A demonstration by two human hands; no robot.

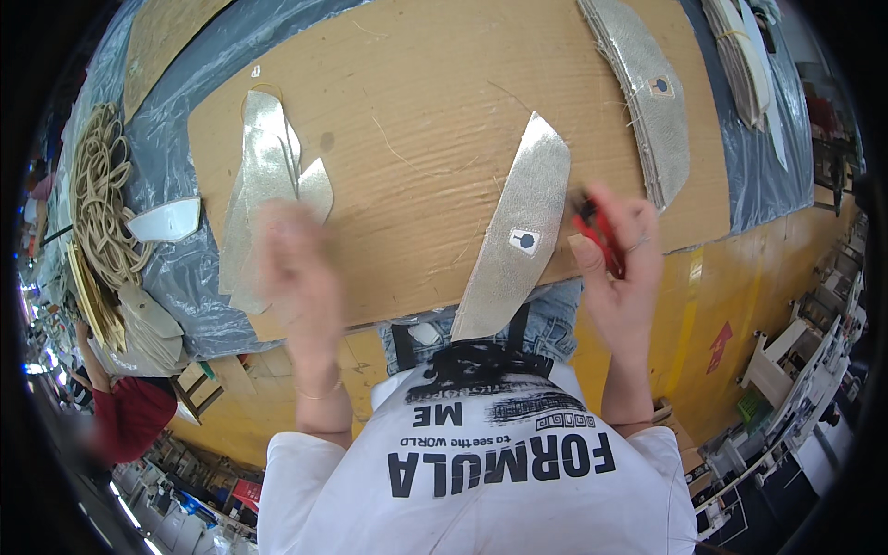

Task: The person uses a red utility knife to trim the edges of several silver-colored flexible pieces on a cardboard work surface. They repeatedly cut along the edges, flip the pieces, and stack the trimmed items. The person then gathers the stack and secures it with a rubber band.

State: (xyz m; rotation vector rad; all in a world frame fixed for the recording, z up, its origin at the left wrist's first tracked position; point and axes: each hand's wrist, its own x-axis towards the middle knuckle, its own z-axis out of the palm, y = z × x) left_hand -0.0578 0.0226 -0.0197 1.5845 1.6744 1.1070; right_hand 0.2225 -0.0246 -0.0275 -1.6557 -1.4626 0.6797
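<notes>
While the right hand [629, 287] gripped red snips [606, 242], the left hand [301, 264] blurred, its hold unreadable.
A silvery panel [513, 218] bore a dark emblem [526, 240]; lettering [499, 470] crossed the white shirt [462, 520].

Red-handled snips [603, 233] tilted, just right of slanted gold panel [523, 205] with white-bordered dark mark. Gold pieces [266, 157] fanned, overlapping, farther left.

L hand [298, 264] blurred; red snips [603, 238] pt. hidden in R hand [635, 279].
</notes>
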